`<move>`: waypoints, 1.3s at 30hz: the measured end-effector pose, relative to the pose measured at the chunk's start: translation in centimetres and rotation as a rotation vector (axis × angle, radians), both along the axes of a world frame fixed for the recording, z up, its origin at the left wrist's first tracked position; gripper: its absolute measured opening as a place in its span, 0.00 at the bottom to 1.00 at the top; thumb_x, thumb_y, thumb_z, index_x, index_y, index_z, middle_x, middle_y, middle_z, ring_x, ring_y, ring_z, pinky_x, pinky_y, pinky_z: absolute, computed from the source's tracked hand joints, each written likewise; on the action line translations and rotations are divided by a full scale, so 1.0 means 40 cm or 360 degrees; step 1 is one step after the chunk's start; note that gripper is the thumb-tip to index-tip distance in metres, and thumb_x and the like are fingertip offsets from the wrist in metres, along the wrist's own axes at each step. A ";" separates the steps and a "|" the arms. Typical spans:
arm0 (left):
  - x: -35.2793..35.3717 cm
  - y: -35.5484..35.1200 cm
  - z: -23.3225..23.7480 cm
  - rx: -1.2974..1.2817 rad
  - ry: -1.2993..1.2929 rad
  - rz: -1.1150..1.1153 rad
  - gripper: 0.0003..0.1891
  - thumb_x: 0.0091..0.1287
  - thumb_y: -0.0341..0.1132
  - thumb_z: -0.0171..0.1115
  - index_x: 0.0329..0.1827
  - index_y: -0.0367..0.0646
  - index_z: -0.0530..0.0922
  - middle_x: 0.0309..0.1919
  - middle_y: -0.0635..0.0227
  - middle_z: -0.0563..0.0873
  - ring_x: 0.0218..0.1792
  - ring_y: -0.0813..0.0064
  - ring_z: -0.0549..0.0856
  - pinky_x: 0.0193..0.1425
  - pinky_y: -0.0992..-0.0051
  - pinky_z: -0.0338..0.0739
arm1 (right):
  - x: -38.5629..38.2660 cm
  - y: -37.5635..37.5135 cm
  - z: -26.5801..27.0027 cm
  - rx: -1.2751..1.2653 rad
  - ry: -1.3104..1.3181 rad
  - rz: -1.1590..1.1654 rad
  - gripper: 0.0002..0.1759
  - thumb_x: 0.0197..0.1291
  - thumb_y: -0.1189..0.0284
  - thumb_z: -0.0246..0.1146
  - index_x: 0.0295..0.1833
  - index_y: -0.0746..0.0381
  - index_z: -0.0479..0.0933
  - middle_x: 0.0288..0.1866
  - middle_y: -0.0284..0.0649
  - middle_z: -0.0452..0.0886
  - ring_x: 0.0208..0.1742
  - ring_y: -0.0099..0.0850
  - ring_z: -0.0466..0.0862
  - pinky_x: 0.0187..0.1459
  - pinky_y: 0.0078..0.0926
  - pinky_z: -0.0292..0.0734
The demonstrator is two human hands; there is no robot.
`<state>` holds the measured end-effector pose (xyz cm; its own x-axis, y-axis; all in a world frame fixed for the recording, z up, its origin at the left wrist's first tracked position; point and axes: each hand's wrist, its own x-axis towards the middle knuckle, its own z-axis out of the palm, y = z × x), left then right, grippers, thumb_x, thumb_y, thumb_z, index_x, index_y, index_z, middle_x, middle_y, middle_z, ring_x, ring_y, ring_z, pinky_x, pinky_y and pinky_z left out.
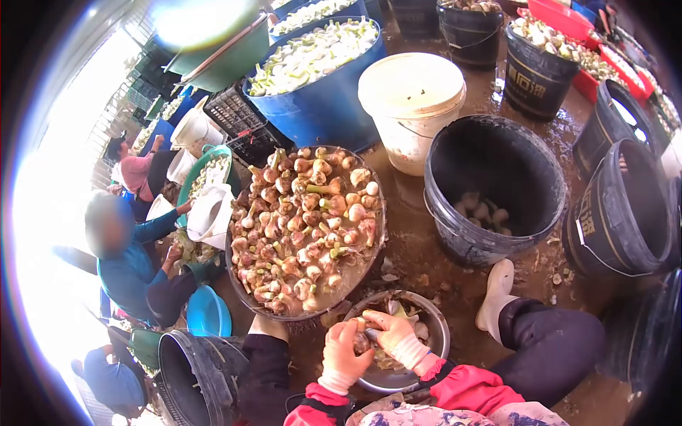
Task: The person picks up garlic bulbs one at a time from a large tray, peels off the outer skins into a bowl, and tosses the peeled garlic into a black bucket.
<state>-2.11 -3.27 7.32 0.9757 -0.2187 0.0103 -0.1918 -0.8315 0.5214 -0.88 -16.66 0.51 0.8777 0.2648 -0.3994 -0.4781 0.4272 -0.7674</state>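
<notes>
My left hand (346, 355), in a pale glove, is closed around a brownish garlic bulb (361, 343). Close beside it, my right hand (398, 339), gloved too, has its fingers wrapped round a small tool, mostly hidden, that meets the bulb. Both hands are over a metal bowl (442, 334) holding peelings and scraps. Beyond the bowl stands a wide round tub (380, 238) heaped with unpeeled garlic bulbs in muddy water. To its right, a black bucket (455, 238) has several pale bulbs at the bottom.
A white bucket (412, 106) stands beside a blue tub (312, 117) full of trimmed garlic. More black buckets (611, 213) are at the right. At the left, a co-worker in a teal top (124, 280) sits near a light-blue basin (208, 312). The floor (405, 206) is wet.
</notes>
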 end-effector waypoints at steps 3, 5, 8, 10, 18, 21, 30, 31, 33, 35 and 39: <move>-0.039 -0.041 -0.009 0.0181 -0.0030 0.0040 0.31 0.42 0.35 0.72 0.55 0.43 0.74 0.49 0.58 0.76 0.53 0.52 0.73 0.56 0.59 0.72 | -0.019 0.006 0.018 -0.0556 -0.0139 0.0012 0.26 0.56 0.89 0.51 0.61 0.63 0.73 0.55 0.41 0.81 0.56 0.26 0.79 0.56 0.19 0.72; -0.046 -0.042 0.003 0.0212 -0.0030 0.0026 0.31 0.44 0.35 0.72 0.55 0.43 0.74 0.48 0.56 0.76 0.52 0.53 0.75 0.56 0.59 0.72 | -0.019 -0.009 0.031 -0.0617 -0.0133 0.0043 0.21 0.59 0.84 0.58 0.59 0.65 0.74 0.55 0.42 0.80 0.55 0.27 0.79 0.57 0.21 0.72; -0.051 0.018 -0.064 -0.1548 0.0676 0.0724 0.28 0.51 0.30 0.69 0.58 0.38 0.72 0.53 0.53 0.78 0.52 0.54 0.80 0.59 0.60 0.75 | -0.009 -0.050 0.068 -0.0420 -0.0345 0.0084 0.21 0.59 0.80 0.61 0.60 0.66 0.73 0.54 0.39 0.80 0.55 0.24 0.78 0.57 0.20 0.72; -0.050 0.066 -0.034 -0.2853 0.1105 0.0790 0.28 0.53 0.29 0.64 0.60 0.36 0.70 0.55 0.50 0.78 0.55 0.49 0.79 0.58 0.48 0.76 | -0.009 -0.051 0.062 -0.0103 -0.0240 0.0071 0.21 0.59 0.79 0.62 0.60 0.66 0.73 0.53 0.36 0.80 0.54 0.22 0.77 0.56 0.18 0.71; -0.079 0.075 -0.078 -0.2445 0.0931 0.0760 0.30 0.54 0.30 0.66 0.62 0.36 0.67 0.55 0.52 0.77 0.53 0.56 0.80 0.61 0.56 0.74 | -0.009 -0.017 -0.028 0.0030 0.0036 0.0249 0.27 0.60 0.77 0.63 0.66 0.65 0.68 0.54 0.33 0.78 0.51 0.20 0.76 0.53 0.17 0.72; -0.085 0.053 -0.112 -0.1780 0.0637 0.0496 0.34 0.55 0.31 0.68 0.65 0.35 0.64 0.57 0.57 0.75 0.55 0.66 0.77 0.62 0.68 0.72 | -0.016 0.009 -0.028 -0.0189 0.0154 0.0178 0.27 0.59 0.79 0.62 0.66 0.63 0.69 0.57 0.35 0.78 0.52 0.21 0.77 0.52 0.18 0.74; -0.031 0.014 -0.066 -0.2849 0.1207 0.0994 0.25 0.58 0.42 0.58 0.58 0.41 0.69 0.57 0.53 0.74 0.52 0.49 0.80 0.50 0.51 0.82 | 0.020 -0.019 0.020 -0.0248 -0.0004 -0.0041 0.25 0.59 0.81 0.61 0.64 0.66 0.70 0.55 0.38 0.79 0.52 0.26 0.80 0.54 0.20 0.74; -0.028 0.015 -0.063 -0.2848 0.1217 0.0999 0.25 0.58 0.42 0.58 0.58 0.41 0.69 0.57 0.53 0.74 0.52 0.49 0.80 0.50 0.51 0.82 | 0.024 -0.030 0.025 -0.0019 0.0257 0.0028 0.26 0.59 0.82 0.61 0.64 0.67 0.69 0.56 0.38 0.79 0.53 0.26 0.79 0.54 0.20 0.73; -0.028 0.017 -0.059 -0.2757 0.1224 0.0917 0.26 0.58 0.39 0.62 0.59 0.43 0.68 0.55 0.55 0.75 0.52 0.53 0.80 0.50 0.52 0.82 | 0.017 -0.030 -0.029 0.0179 0.0194 0.0048 0.28 0.58 0.84 0.61 0.66 0.68 0.67 0.59 0.38 0.77 0.56 0.25 0.77 0.55 0.19 0.72; -0.041 0.024 -0.099 -0.2555 0.1167 0.0915 0.25 0.58 0.37 0.64 0.59 0.44 0.68 0.55 0.55 0.76 0.52 0.55 0.80 0.50 0.53 0.82 | 0.015 -0.024 -0.037 -0.0031 0.0170 0.0147 0.29 0.57 0.85 0.60 0.66 0.69 0.66 0.60 0.39 0.76 0.59 0.26 0.75 0.56 0.19 0.71; -0.044 0.020 -0.100 -0.2385 0.1070 0.0841 0.29 0.55 0.31 0.70 0.59 0.46 0.68 0.53 0.58 0.76 0.51 0.60 0.80 0.51 0.54 0.81 | 0.020 -0.039 -0.012 0.0215 0.0253 0.0116 0.29 0.57 0.85 0.60 0.66 0.70 0.66 0.61 0.39 0.75 0.59 0.26 0.76 0.57 0.18 0.71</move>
